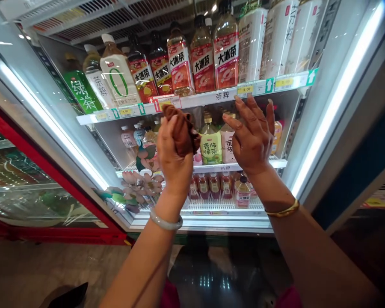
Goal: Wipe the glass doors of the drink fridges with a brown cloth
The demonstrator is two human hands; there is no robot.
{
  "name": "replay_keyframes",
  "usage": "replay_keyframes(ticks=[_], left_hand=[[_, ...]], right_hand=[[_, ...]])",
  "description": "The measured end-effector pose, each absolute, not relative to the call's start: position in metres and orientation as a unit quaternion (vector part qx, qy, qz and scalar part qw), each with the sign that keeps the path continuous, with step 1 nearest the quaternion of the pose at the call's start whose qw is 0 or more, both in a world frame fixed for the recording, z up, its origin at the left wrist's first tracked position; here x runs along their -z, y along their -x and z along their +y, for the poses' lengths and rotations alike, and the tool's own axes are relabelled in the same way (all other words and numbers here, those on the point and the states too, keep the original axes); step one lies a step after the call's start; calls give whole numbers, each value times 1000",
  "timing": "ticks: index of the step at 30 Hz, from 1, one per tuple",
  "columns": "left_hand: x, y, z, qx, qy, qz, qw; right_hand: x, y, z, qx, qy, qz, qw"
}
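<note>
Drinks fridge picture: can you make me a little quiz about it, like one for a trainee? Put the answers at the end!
1. Which hand is holding the brown cloth?

2. True or false: the right hand has a gold-coloured bangle at its wrist.

3. Pick one. What colour is the big 0 on the bottle with the white cap?
A) red
B) green
C) blue

Key:
1. The left hand.
2. True.
3. B, green.
</note>
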State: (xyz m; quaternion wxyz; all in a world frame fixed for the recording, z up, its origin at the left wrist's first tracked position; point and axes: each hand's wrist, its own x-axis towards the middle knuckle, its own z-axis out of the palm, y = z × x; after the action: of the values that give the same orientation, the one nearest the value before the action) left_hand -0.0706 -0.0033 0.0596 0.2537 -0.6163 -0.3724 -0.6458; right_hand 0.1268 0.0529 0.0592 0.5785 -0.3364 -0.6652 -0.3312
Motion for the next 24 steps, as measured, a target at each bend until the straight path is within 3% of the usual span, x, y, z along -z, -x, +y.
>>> replay_keyframes(ticks=[7,11,16,24], left_hand=[[10,3,-4,544,752,-313,203],[-10,21,-1,560,735,-298,239],[-57,60,-1,645,608,-385,258],[11,3,-3,540,745,-322,222]], right_hand=[[-57,-129,57,333,298,-666,597],[-58,-128,55,333,331,-664,582],[-59,-127,50,327,336,-671,575],[-56,-127,58,380,272,-635,616]])
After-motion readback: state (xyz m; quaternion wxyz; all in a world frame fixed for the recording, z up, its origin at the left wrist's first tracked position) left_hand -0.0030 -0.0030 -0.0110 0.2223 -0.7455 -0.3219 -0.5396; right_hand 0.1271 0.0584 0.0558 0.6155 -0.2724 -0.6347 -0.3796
